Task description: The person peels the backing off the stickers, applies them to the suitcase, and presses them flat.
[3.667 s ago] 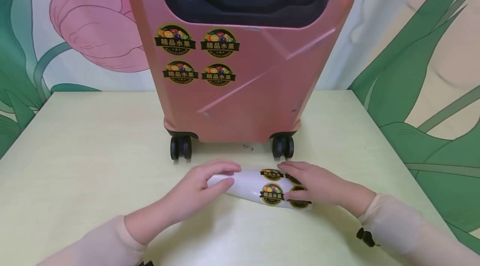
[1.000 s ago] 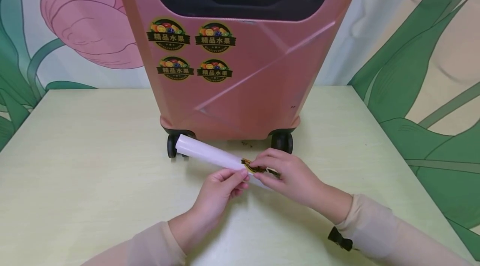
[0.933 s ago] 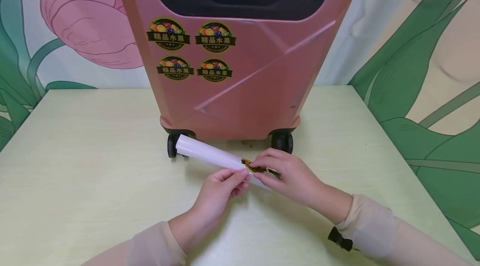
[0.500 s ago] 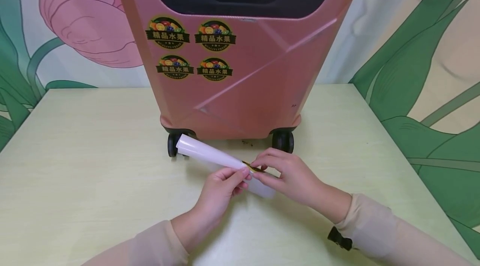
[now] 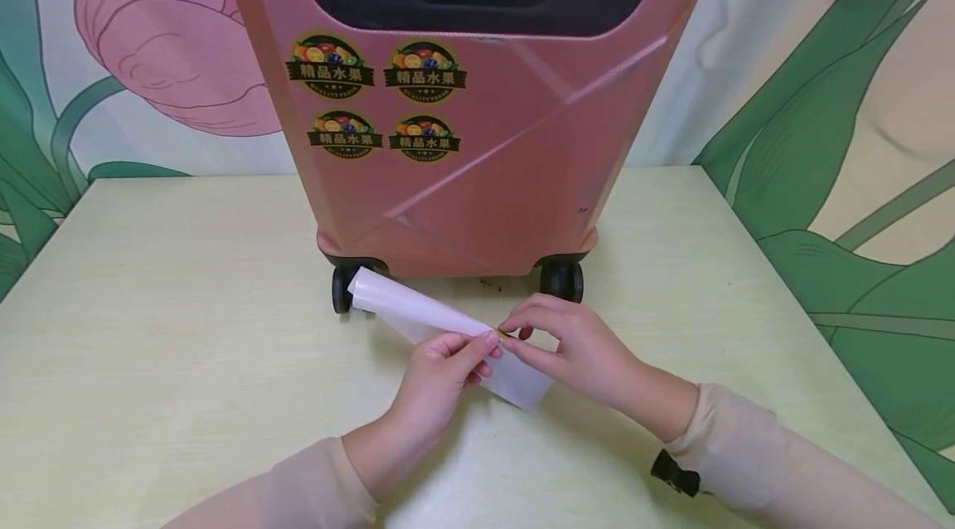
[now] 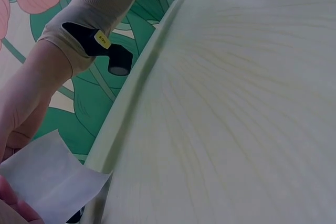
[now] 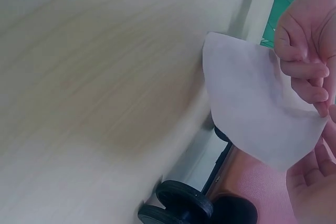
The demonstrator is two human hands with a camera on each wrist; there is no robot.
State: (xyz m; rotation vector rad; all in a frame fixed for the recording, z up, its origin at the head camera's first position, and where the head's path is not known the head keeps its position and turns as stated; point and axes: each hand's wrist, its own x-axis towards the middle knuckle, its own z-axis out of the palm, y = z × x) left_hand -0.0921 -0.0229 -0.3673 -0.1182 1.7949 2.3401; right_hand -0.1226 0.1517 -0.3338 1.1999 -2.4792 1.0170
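My left hand (image 5: 440, 384) pinches a white sticker sheet (image 5: 414, 305) between thumb and fingers, just in front of the suitcase. The sheet is bent back, its upper part curled and a flap hanging below the hands. At the fold, the right hand (image 5: 585, 351) pinches a fruit-label sticker (image 5: 508, 335), of which only a thin black-and-gold edge shows. Both sets of fingertips nearly meet there. In the right wrist view the plain back of the sheet (image 7: 244, 98) faces the camera, beside the left hand (image 7: 307, 56). The sheet's corner (image 6: 52, 177) appears low in the left wrist view.
A pink suitcase (image 5: 515, 156) with a black handle recess stands upright on the pale table (image 5: 186, 305). Several round fruit stickers (image 5: 330, 67) are on its upper left. Its black wheels (image 5: 561, 281) stand just behind the hands. A printed plant backdrop (image 5: 821, 139) surrounds the table.
The sheet, earlier lying on the table under both hands, was lifted and curled. Over the last second its flap has swung down further, and less of the sticker shows at the right fingertips.
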